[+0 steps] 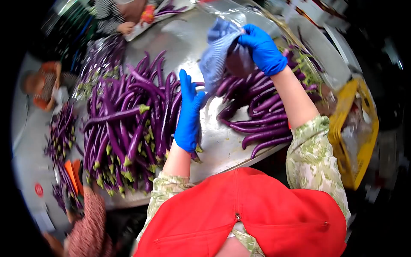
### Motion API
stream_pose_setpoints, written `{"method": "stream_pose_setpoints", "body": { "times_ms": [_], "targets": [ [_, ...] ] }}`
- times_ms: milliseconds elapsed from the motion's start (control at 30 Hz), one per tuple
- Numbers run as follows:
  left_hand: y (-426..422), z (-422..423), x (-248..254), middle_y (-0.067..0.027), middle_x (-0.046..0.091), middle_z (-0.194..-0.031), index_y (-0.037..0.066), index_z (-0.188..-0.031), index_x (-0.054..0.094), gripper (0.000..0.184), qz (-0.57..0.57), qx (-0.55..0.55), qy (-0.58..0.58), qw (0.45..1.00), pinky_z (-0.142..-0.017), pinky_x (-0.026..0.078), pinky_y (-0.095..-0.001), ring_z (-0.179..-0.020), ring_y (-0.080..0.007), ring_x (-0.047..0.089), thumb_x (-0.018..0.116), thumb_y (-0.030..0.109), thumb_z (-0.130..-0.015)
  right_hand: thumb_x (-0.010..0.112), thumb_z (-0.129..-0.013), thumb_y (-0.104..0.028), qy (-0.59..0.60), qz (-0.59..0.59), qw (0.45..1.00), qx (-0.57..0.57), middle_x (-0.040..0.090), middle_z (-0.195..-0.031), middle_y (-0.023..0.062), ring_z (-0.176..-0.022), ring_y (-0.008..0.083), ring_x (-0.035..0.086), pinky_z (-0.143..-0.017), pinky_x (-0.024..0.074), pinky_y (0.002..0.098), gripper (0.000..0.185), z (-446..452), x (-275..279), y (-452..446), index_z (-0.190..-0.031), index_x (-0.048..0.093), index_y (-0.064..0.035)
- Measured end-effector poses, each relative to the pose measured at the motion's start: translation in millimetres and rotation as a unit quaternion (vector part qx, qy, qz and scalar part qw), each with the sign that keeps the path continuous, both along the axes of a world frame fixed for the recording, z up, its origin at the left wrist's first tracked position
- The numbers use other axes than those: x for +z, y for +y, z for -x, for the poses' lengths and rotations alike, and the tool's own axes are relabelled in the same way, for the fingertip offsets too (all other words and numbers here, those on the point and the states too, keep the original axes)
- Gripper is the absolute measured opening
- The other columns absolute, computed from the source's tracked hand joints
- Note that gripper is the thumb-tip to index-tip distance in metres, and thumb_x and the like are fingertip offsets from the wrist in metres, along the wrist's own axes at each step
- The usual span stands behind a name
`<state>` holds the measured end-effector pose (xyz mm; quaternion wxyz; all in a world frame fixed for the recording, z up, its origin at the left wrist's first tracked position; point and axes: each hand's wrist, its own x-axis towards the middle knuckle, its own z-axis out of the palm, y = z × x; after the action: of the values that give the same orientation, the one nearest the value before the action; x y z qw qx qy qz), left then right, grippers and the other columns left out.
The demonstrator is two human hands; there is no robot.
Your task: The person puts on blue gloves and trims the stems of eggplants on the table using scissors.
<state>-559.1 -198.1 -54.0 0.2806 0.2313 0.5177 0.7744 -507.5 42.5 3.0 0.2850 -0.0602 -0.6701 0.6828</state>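
Note:
My right hand (264,50), in a blue glove, is raised over the table and closed on a blue-and-white striped cloth (220,53), which hangs down to the left. My left hand (188,113), gloved in blue too, has its fingers stretched upward and holds nothing. It is beside a large heap of long purple eggplants (122,115); I cannot tell whether it touches them. A second group of long eggplants (265,109) lies below and behind the cloth, on the right side of the metal table (214,141).
A yellow crate (364,145) with clear plastic stands at the right. Bagged eggplants (102,55) and a smaller eggplant pile (62,132) lie at the left. Other people are around the table: a striped sleeve (105,17), an orange-clad person (47,85) and a patterned sleeve (92,218).

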Motion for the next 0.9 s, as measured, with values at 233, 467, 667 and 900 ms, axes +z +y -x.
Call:
{"method": "stream_pose_setpoints", "body": {
  "times_ms": [233, 467, 667, 900],
  "targets": [
    [11, -66, 1, -0.0107, 0.04, -0.136, 0.009, -0.141, 0.028, 0.069, -0.044, -0.264, 0.055, 0.962, -0.102, 0.036, -0.0401, -0.121, -0.0265, 0.044, 0.058, 0.034, -0.085, 0.061, -0.08, -0.011, 0.022, -0.191, 0.919, -0.345, 0.059, -0.088, 0.0086, -0.084, 0.0212, 0.059, -0.073, 0.0467, 0.0298, 0.019, -118, -45, -140, -0.098, 0.056, -0.0074],
    [-26, -132, -11, -0.0149, 0.055, -0.122, -0.002, -0.132, 0.039, 0.066, 0.134, -0.466, 0.068, 0.872, -0.095, 0.043, -0.0334, -0.112, -0.0211, 0.055, 0.068, 0.004, -0.074, 0.069, -0.076, -0.015, -0.1, -0.27, 0.864, -0.414, 0.057, -0.11, 0.0166, -0.1, 0.0355, 0.057, -0.082, 0.0471, 0.0379, 0.05, -303, -70, -238, -0.121, 0.051, -0.0023],
    [-9, -226, -56, -0.0107, 0.039, -0.139, 0.003, -0.14, 0.03, 0.062, 0.291, -0.598, -0.059, 0.745, -0.105, 0.032, -0.0333, -0.125, -0.0201, 0.041, 0.06, 0.014, -0.087, 0.072, -0.077, -0.042, 0.05, 0.231, 0.917, -0.322, 0.012, -0.151, 0.0158, -0.141, 0.0284, 0.007, -0.112, 0.0134, 0.0386, 0.1, -337, -174, -298, -0.145, 0.011, -0.0021],
    [-9, -270, -151, -0.01, 0.0, -0.154, 0.006, -0.147, 0.001, 0.076, 0.273, -0.688, 0.077, 0.667, -0.112, 0.005, -0.0334, -0.141, -0.0231, 0.003, 0.052, 0.015, -0.091, 0.065, -0.082, -0.011, 0.091, 0.474, 0.747, -0.457, 0.055, -0.121, 0.0082, -0.106, 0.0151, 0.054, -0.089, 0.0445, 0.029, 0.049, -350, -297, -287, -0.126, 0.048, -0.001]
  ]
}}
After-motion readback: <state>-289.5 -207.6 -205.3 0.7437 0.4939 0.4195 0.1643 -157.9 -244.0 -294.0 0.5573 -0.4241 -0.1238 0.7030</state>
